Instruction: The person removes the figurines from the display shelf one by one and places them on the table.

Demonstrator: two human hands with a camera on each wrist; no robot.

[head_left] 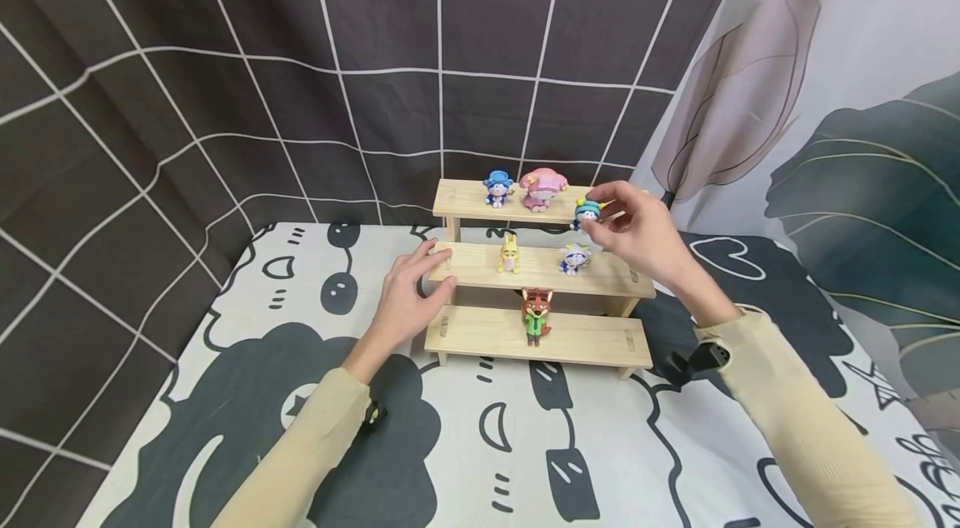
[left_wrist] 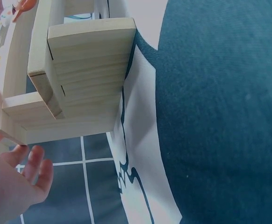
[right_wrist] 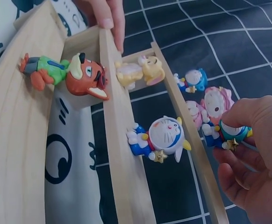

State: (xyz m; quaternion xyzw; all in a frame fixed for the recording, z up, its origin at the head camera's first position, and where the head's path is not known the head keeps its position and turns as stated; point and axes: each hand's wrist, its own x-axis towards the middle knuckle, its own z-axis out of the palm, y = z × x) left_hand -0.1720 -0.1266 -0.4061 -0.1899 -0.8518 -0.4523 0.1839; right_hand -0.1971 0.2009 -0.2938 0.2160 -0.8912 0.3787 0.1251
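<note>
A three-tier wooden display shelf (head_left: 480, 331) stands on the patterned cloth. My left hand (head_left: 408, 295) grips the left end of its middle tier, thumb at the front edge; in the left wrist view its other fingers (left_wrist: 43, 175) curl by the board's end. Between thumb and fingers, my right hand (head_left: 637, 230) pinches a blue cat figurine with a teal hat (right_wrist: 234, 132) at the right of the top tier. Left of it on that tier are a pink-hooded figurine (head_left: 543, 188) and a blue-hatted cat figurine (head_left: 497, 189).
The middle tier bears a yellow rabbit figurine (head_left: 508, 254) and a white-hatted cat figurine (head_left: 574, 259). A fox figurine in green (head_left: 536, 318) stands on the bottom tier. Dark grid-patterned fabric (head_left: 375, 20) hangs behind, and a leaf-print curtain (head_left: 750, 95) at the right.
</note>
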